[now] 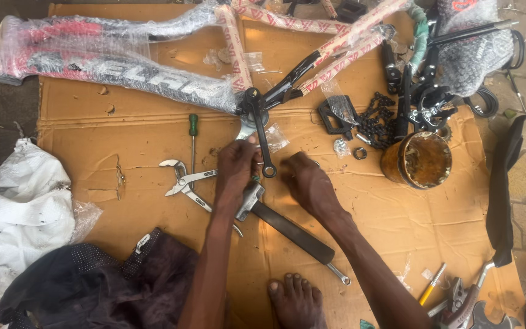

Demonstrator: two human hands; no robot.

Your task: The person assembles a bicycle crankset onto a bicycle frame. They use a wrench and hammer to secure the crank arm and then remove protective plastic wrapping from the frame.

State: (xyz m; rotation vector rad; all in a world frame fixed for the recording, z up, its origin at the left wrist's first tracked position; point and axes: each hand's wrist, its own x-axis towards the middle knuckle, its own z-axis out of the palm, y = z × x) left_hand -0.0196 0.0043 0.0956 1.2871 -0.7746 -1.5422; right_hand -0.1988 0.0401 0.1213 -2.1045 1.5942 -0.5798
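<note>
Two hands (237,166) (306,183) at one crank arm (260,134); one hammer (287,225) below.

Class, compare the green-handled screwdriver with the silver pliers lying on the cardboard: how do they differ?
The screwdriver is one thin straight shaft with a green handle; the pliers are all bare metal, with two spread handles and open jaws. The screwdriver lies straight up the picture, the pliers slantwise. Both rest on the cardboard, untouched.

Two bare hands, left (237,163) and right (307,183). One plastic-wrapped red, black and white bicycle frame (123,67). One green-handled screwdriver (193,141). One pair of silver slip-joint pliers (184,183). One black-handled hammer (284,223). One black bicycle chain (377,122). One rusty orange tin (418,159). One black pedal (336,116).
</note>
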